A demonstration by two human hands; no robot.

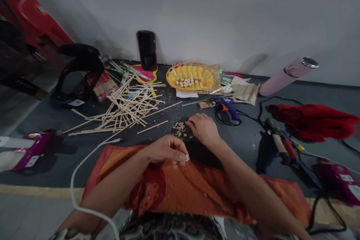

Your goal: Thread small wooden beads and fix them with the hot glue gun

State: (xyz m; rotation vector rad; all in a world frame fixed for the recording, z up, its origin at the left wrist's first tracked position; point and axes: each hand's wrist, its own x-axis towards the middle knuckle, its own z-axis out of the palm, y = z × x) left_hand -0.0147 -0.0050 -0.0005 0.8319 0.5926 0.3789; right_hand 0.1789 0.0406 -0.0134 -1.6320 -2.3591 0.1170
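Observation:
My left hand (168, 149) is closed in a pinch above the orange cloth (194, 183), with a small pale wooden piece (186, 157) between thumb and fingertips. My right hand (205, 129) reaches to the right edge of a little pile of short cut stick pieces (179, 129) on the dark surface. Its fingers are curled and drawn together at the pile; whatever they pinch is hidden. A single wooden stick (152, 127) lies just left of the pile. Behind it, a yellow oval basket (191, 68) holds several small pale pieces.
Long wooden sticks (126, 107) lie heaped at left. A blue glue gun (230, 108) rests behind my right hand. Pliers (277, 138), a red cloth (317, 122) and a pink bottle (287, 77) are at right. A phone (147, 50) leans on the wall. A white cable (73, 180) crosses my left forearm.

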